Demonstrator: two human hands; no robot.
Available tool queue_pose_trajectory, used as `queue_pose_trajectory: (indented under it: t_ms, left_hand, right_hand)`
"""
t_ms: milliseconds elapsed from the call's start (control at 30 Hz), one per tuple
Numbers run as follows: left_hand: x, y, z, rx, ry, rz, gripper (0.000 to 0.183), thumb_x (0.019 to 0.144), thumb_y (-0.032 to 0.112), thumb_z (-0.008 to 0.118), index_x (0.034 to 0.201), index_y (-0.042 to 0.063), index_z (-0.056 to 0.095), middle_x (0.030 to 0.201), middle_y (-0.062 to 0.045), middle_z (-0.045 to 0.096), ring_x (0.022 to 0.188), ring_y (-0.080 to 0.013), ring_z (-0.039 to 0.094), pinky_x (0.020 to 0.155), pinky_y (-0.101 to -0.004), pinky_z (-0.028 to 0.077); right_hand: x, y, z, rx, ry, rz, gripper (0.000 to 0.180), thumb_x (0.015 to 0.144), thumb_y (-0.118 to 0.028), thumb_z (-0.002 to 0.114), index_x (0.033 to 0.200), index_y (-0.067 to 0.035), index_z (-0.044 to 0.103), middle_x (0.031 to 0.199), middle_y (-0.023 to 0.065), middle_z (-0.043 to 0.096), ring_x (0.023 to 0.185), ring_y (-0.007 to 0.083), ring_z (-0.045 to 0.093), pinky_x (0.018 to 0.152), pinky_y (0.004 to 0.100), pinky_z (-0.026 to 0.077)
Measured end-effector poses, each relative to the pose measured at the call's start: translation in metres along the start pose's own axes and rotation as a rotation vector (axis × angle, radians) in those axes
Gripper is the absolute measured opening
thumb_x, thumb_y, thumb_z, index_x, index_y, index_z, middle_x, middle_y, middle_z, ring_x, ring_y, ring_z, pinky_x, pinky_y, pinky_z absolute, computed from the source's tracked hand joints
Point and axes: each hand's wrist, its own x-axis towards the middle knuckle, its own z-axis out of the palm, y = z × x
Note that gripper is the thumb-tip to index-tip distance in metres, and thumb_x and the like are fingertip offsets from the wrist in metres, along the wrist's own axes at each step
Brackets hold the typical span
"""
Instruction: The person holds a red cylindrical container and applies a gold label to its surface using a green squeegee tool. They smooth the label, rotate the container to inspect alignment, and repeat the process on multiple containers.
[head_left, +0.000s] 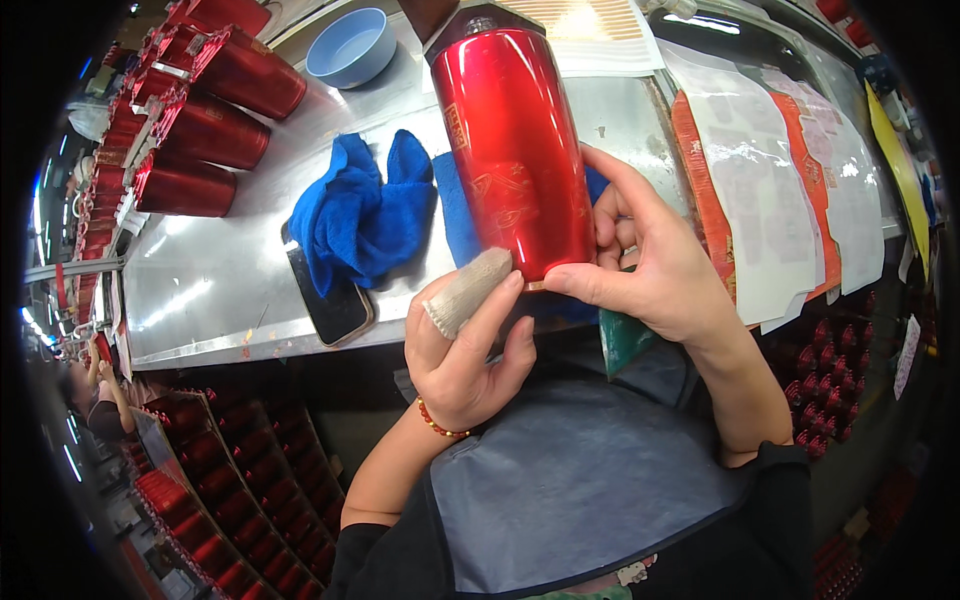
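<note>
A glossy red tapered bottle (517, 142) with gold line decoration lies lengthwise before me, its narrow neck pointing away. My right hand (645, 247) grips its near end, thumb on the edge and fingers around the right side. Against the near left edge rest the fingertips of my left hand (465, 345); its thumb stands apart. One left finger wears a beige knit finger sleeve (472, 292). The bottle's neck end meets a dark angular support (431, 19); how they join is partly hidden. Blue cloth (457, 210) shows beneath the bottle.
A crumpled blue cloth (367, 210) partly covers a phone (334, 304) on the metal table (195, 277). Left stand red vessels (214, 124) and a blue bowl (351, 49). Decal sheets (750, 180) lie right. A green blade-like piece (624, 341) hangs below my right hand.
</note>
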Motion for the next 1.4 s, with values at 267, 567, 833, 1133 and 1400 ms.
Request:
queue_pose_trajectory:
  t_ms: [267, 567, 833, 1133, 1400]
  left_hand:
    - [0.002, 0.002, 0.000, 0.057, -0.018, 0.007, 0.046, 0.077, 0.003, 0.081, 0.123, 0.003, 0.075, 0.127, -0.017, 0.070, 0.108, -0.0323, 0.066, 0.094, -0.0376, 0.053]
    - [-0.003, 0.003, -0.002, 0.035, -0.041, 0.003, 0.042, 0.080, 0.004, 0.078, 0.121, 0.002, 0.075, 0.127, -0.017, 0.071, 0.110, -0.0334, 0.067, 0.095, -0.0388, 0.054]
    - [-0.008, 0.005, 0.000, 0.047, -0.035, 0.098, 0.033, 0.079, 0.001, 0.075, 0.111, 0.005, 0.080, 0.119, -0.011, 0.072, 0.112, -0.0301, 0.068, 0.091, -0.0361, 0.059]
    - [0.004, 0.010, 0.003, 0.176, -0.094, 0.222, 0.044, 0.068, 0.003, 0.079, 0.110, 0.013, 0.083, 0.119, -0.001, 0.072, 0.115, -0.0276, 0.062, 0.089, -0.0325, 0.056]
    - [0.000, 0.014, 0.007, 0.121, -0.041, 0.142, 0.039, 0.074, 0.007, 0.080, 0.112, 0.012, 0.081, 0.125, -0.005, 0.071, 0.111, -0.0249, 0.060, 0.094, -0.0349, 0.052]
  right_hand:
    - [0.000, 0.004, -0.003, 0.075, -0.023, 0.017, 0.097, 0.082, -0.009, 0.089, 0.161, -0.001, 0.034, 0.095, -0.0008, 0.048, 0.078, 0.0034, 0.053, 0.066, 0.0185, 0.042]
    - [0.006, 0.005, -0.012, 0.230, -0.043, 0.050, 0.087, 0.088, -0.014, 0.084, 0.158, 0.003, 0.036, 0.091, -0.0019, 0.051, 0.078, 0.0044, 0.055, 0.068, 0.0186, 0.044]
    - [0.011, 0.009, -0.008, 0.326, -0.034, 0.043, 0.078, 0.093, -0.021, 0.082, 0.153, 0.006, 0.041, 0.082, -0.0030, 0.054, 0.075, 0.0039, 0.057, 0.068, 0.0194, 0.046]
    - [0.012, 0.017, -0.006, 0.277, -0.029, 0.000, 0.080, 0.091, -0.024, 0.084, 0.153, 0.006, 0.042, 0.081, -0.0031, 0.053, 0.072, 0.0033, 0.052, 0.063, 0.0195, 0.043]
    - [0.011, 0.013, -0.008, 0.287, -0.023, 0.018, 0.076, 0.094, -0.023, 0.081, 0.153, 0.006, 0.043, 0.082, -0.0023, 0.056, 0.075, 0.0035, 0.056, 0.065, 0.0195, 0.045]
